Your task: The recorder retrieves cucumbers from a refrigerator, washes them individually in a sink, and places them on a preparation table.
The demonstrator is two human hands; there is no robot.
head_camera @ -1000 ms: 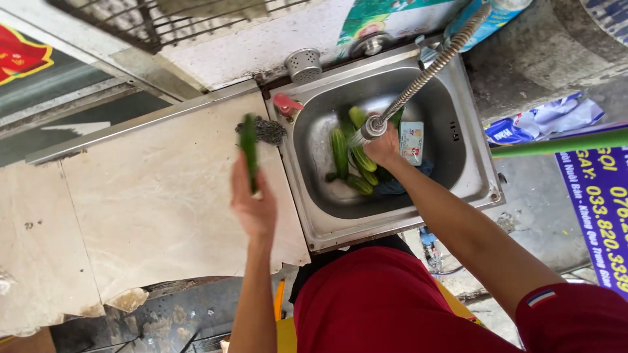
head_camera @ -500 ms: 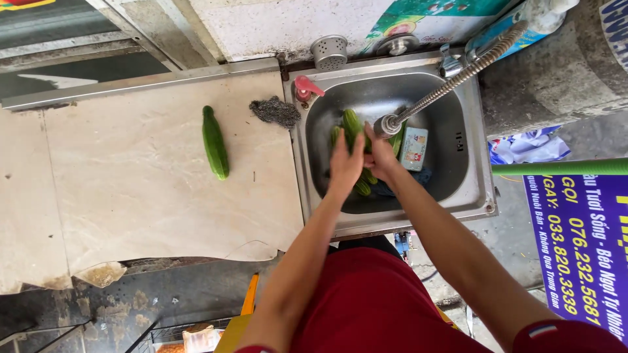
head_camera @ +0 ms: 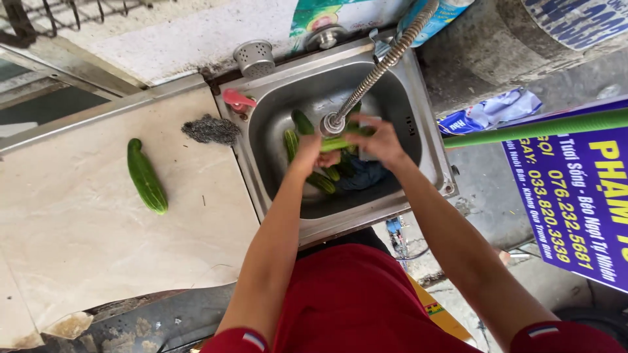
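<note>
Both my hands are over the steel sink (head_camera: 432, 163), under the head of the flexible spring faucet (head_camera: 383, 68). My left hand (head_camera: 309, 151) and my right hand (head_camera: 376, 140) grip one green cucumber (head_camera: 337, 142) between them, held level beneath the spout. Several more cucumbers (head_camera: 307, 140) lie in the basin below. One washed cucumber (head_camera: 146, 175) rests alone on the pale counter (head_camera: 98, 242) to the left.
A dark scouring pad (head_camera: 209, 129) and a pink item (head_camera: 237, 100) sit at the sink's left rim. A metal strainer cup (head_camera: 254, 57) stands behind. A green pole (head_camera: 543, 127) and a blue sign (head_camera: 582, 196) are at right.
My left hand set a cucumber on the counter, then moved into the sink. Both hands now hold another cucumber under the faucet.
</note>
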